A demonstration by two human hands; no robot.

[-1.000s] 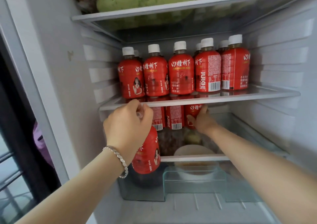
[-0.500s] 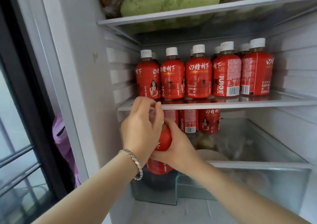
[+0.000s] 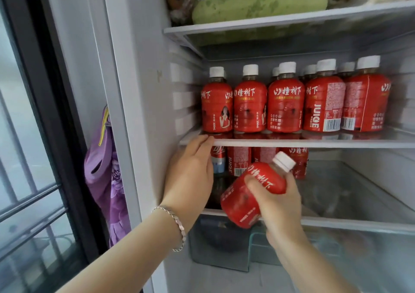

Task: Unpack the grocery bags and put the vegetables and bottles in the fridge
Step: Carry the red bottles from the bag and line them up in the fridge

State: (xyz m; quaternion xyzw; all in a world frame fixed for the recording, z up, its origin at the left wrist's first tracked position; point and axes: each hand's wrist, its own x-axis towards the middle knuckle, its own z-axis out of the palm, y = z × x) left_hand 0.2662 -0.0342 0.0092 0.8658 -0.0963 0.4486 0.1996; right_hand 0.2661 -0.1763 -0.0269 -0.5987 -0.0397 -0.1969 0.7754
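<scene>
The open white fridge [image 3: 143, 90] fills the view. On its top shelf, at 12 o'clock, lies a long mottled pale-green gourd [image 3: 258, 5]. The glass middle shelf [image 3: 314, 143] carries a row of red-labelled juice bottles with white caps [image 3: 285, 106], and more of the same bottles [image 3: 239, 160] stand on the shelf below it. A purple flowered cloth [image 3: 105, 176] hangs outside the fridge at 9 o'clock.

Half a second ago both hands were on one bottle. Now the left hand [image 3: 190, 176] has let go; its fingers reach up straight and touch the front edge of the middle shelf. The right hand [image 3: 278, 207] alone grips the red juice bottle [image 3: 251, 194] round its body in front of the lower shelf, tilted with its cap toward 1 o'clock. A silver chain bracelet [image 3: 177, 223] circles the left wrist.
</scene>
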